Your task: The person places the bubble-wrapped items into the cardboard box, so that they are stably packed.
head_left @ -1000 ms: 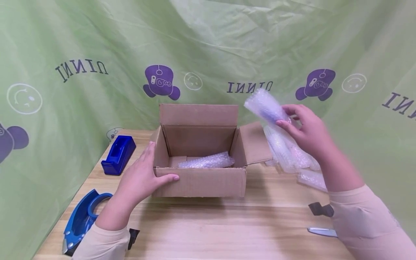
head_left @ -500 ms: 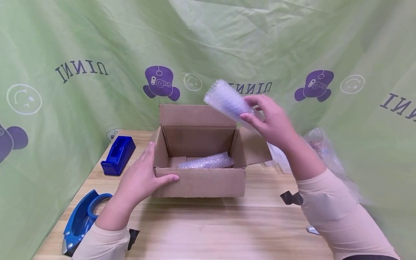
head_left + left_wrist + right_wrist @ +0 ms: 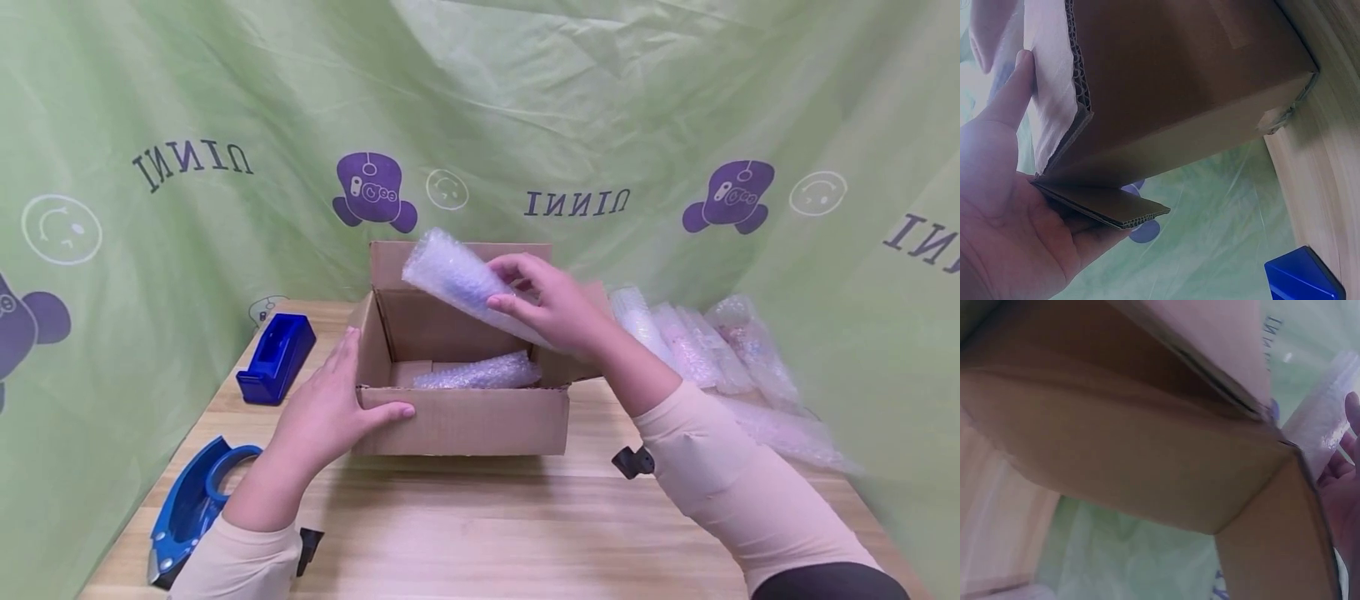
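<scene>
At the centre of the head view, an open cardboard box (image 3: 459, 417) stands on the wooden desk (image 3: 487, 533). The left hand (image 3: 330, 408) rests against the box's left front corner, its fingers (image 3: 347, 354) straight along the side wall and the thumb laid flat on the front panel; the left wrist view shows the palm pressed to a folded-down flap. The right hand (image 3: 551, 304) hovers over the box's right half, fingers curled round a bubble-wrapped bundle (image 3: 457, 279), which tilts up toward the upper left, above the box opening. A second wrapped bundle (image 3: 480, 372) lies on the box floor toward the front wall. To the right of the box, near the green backdrop (image 3: 525, 92), several more wrapped bundles (image 3: 705, 342) lie side by side on the desk. At the left edge of the frame, a blue tape dispenser (image 3: 276, 357) sits on the desk, and a blue handheld tape gun (image 3: 191, 500) lies in the lower left corner.
</scene>
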Demonstrator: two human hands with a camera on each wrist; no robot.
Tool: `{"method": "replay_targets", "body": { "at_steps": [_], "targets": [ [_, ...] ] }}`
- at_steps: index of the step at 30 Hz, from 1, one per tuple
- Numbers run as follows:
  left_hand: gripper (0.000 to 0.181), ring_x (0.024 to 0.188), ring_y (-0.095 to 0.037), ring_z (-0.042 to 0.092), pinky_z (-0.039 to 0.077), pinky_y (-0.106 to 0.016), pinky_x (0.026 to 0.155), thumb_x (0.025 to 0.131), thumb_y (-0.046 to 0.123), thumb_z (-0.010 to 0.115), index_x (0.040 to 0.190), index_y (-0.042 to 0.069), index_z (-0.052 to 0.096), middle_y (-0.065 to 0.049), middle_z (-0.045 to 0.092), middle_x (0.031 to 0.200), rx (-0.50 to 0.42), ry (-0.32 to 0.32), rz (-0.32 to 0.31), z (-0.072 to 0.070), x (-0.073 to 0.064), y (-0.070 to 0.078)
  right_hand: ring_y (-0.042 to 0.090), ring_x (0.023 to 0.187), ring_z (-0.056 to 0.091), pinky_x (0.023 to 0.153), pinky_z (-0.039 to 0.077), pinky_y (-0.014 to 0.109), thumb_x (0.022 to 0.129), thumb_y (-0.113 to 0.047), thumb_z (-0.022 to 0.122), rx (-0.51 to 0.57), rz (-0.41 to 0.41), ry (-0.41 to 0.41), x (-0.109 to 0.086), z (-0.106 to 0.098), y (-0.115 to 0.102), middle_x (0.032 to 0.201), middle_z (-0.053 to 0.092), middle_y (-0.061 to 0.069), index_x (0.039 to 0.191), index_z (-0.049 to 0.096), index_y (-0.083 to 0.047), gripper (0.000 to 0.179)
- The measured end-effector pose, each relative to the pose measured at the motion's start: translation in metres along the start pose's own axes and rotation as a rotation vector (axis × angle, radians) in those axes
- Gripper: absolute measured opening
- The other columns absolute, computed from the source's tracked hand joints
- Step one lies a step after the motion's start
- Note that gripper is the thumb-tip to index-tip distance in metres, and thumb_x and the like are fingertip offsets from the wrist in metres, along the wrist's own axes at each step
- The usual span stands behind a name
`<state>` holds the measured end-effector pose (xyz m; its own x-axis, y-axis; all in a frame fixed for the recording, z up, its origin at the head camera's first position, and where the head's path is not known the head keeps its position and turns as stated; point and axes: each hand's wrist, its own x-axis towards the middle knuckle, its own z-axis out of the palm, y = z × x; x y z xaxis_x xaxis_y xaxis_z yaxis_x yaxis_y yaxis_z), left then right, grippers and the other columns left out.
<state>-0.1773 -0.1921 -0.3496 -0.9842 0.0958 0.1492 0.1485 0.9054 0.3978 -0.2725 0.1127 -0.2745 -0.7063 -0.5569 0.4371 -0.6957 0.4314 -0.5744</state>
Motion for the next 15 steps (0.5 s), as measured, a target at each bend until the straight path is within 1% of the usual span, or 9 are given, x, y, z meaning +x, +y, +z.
{"method": "replay_targets", "body": {
  "at_steps": [4,8,11,15],
  "targets": [
    [0.136,0.144,-0.046,0.026,0.031,-0.064,0.11,0.067,0.086,0.06,0.157,0.001,0.004,-0.023,0.012,0.162,-0.001,-0.003,-0.001,0.0,0.0,0.001,0.015,0.11,0.058,0.098,0.049,0.034,0.094,-0.03,0.067,0.001,0.002,-0.053,-0.002,0.011,0.006,0.117,0.063,0.001,0.127,0.059,-0.01,0.04],
    [0.136,0.144,-0.046,0.026,0.032,-0.063,0.11,0.067,0.086,0.06,0.157,0.0,0.003,-0.024,0.012,0.162,0.002,-0.002,0.001,0.0,0.0,0.0,0.012,0.113,0.058,0.101,0.048,0.034,0.093,-0.032,0.068,-0.023,-0.005,-0.115,-0.003,0.02,0.009,0.118,0.064,-0.001,0.124,0.062,-0.013,0.038],
    [0.136,0.144,-0.046,0.026,0.033,-0.063,0.109,0.067,0.086,0.06,0.157,0.0,0.003,-0.024,0.013,0.162,0.003,-0.001,0.001,0.0,0.0,0.0,0.011,0.113,0.059,0.102,0.047,0.033,0.093,-0.034,0.068,-0.079,-0.026,-0.188,-0.002,0.026,0.01,0.118,0.065,-0.002,0.123,0.062,-0.014,0.037],
    [0.136,0.144,-0.046,0.027,0.034,-0.063,0.108,0.067,0.086,0.059,0.157,0.001,0.003,-0.024,0.014,0.162,0.002,-0.003,-0.003,0.001,0.0,0.001,0.009,0.109,0.06,0.099,0.048,0.032,0.092,-0.039,0.068,-0.186,-0.045,-0.278,-0.001,0.034,0.01,0.114,0.066,-0.004,0.121,0.063,-0.015,0.037]
  ]
}}
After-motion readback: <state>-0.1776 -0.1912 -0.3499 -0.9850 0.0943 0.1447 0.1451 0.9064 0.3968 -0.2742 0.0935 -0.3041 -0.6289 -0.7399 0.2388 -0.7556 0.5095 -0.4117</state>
